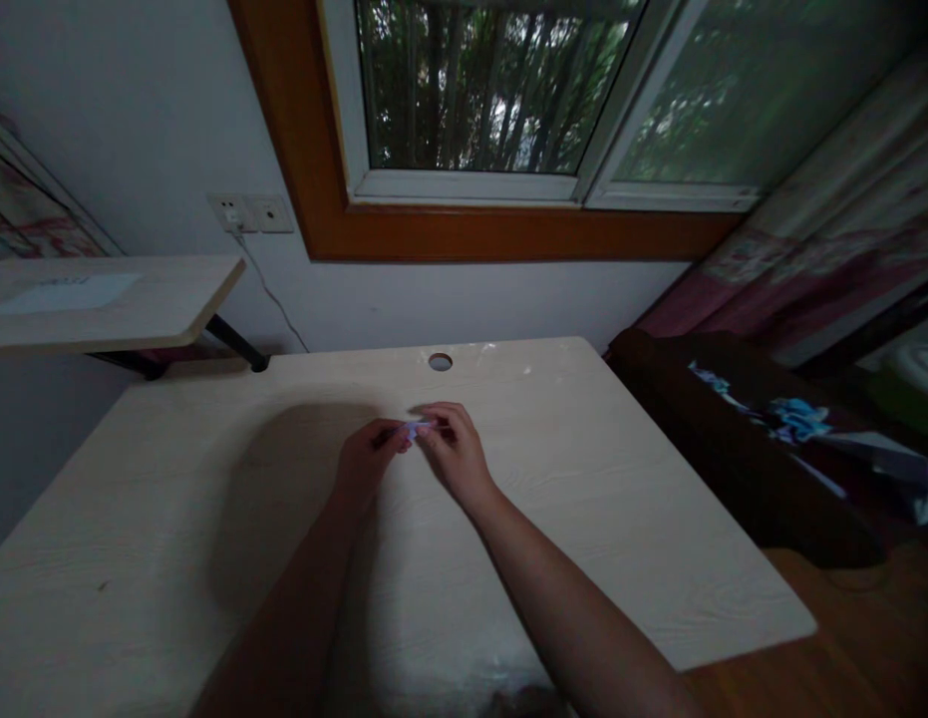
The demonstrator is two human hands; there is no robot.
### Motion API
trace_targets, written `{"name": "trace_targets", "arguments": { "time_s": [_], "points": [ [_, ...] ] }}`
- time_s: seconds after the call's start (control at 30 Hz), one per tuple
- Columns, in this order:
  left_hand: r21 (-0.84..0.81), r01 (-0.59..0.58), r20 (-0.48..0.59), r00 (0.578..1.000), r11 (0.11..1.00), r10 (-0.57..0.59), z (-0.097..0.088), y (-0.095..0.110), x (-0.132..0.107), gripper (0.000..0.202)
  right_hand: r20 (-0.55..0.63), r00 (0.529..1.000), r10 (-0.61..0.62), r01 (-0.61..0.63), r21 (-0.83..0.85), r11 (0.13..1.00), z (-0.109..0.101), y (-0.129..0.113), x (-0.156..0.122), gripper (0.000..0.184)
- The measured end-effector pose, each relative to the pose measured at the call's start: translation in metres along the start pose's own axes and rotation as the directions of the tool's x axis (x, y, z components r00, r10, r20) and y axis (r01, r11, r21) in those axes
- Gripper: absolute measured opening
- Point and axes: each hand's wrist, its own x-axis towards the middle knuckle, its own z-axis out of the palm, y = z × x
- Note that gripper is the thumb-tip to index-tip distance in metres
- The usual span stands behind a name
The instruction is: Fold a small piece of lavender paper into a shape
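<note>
Above the middle of the pale wooden desk (pixel 583 519), both my hands meet at a small, light purple piece (pixel 414 429), thin and perhaps paper or ribbon; its exact kind is too small to make out. My left hand (pixel 365 461) pinches its left end between thumb and fingertips. From the other side, my right hand (pixel 458 449) has its fingers closed on the right end. A thin strand seems to run through the right fingers. Part of the piece is hidden behind the fingertips.
A raised shelf (pixel 156 294) bearing a paper label stands at the back left. Near the back edge is a round cable hole (pixel 441 362). A white cord (pixel 273 294) hangs from the wall socket. To the right, blue and white items (pixel 796 419) lie on a dark brown surface.
</note>
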Motion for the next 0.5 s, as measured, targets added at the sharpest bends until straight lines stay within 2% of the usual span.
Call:
{"name": "trace_targets", "arguments": {
  "time_s": [0.1,0.23,0.33,0.5],
  "points": [
    [-0.053,0.028,0.019,0.999,0.998,-0.028,0.002,-0.003,0.001,0.021,0.022,0.993,0.115,-0.117,0.118,0.986,0.001,0.007,0.001,0.023],
    [-0.047,0.027,0.074,0.997,0.999,-0.024,0.002,-0.002,0.003,0.021,-0.024,0.989,0.145,-0.138,0.191,0.972,0.003,0.013,0.001,0.026],
    [0.036,-0.017,0.097,0.995,0.999,0.013,0.001,0.000,0.002,0.017,-0.033,0.990,0.134,-0.126,0.190,0.974,0.003,0.011,-0.001,0.027],
    [0.214,-0.142,0.070,0.989,0.966,0.129,-0.001,0.008,0.001,0.011,-0.009,0.993,0.118,-0.115,0.146,0.983,0.003,0.009,-0.005,0.029]
  ]
}}
